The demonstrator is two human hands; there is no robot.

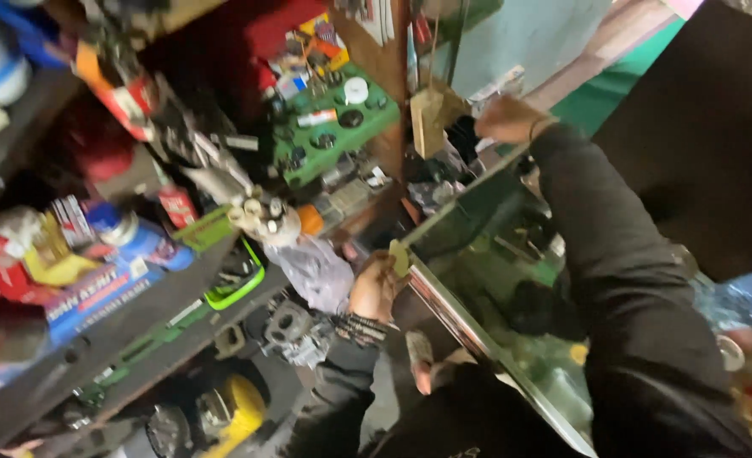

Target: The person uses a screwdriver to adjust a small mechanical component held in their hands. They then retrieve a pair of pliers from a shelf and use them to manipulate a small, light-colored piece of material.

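- A small flat yellow-green tab (pixel 400 257), perhaps a scrap of card or plastic, sits a little below the centre of the frame, pinched in the left hand (pixel 376 288) and standing up from the fingertips.
- The tab's long axis runs roughly upright in the picture, its lower end hidden in the grip; it lies just beside the metal-framed edge of a glass display case (pixel 469 331) that runs diagonally down to the lower right.
- The left hand is closed around the tab, a beaded bracelet (pixel 359 327) on its wrist; it is by far the nearer hand.
- The right hand (pixel 505 119), in the upper centre-right, reaches far out over the case toward a tan cardboard piece (pixel 431 119); whether it grips anything I cannot tell, since it is blurred.
- The black sleeve (pixel 613 254) of the right arm crosses above the glass.
- To the left, cluttered grey shelves (pixel 138 318) hold a green tray of round parts (pixel 333 136), a blue spray can (pixel 125 231) and a clear plastic bag (pixel 316 271).
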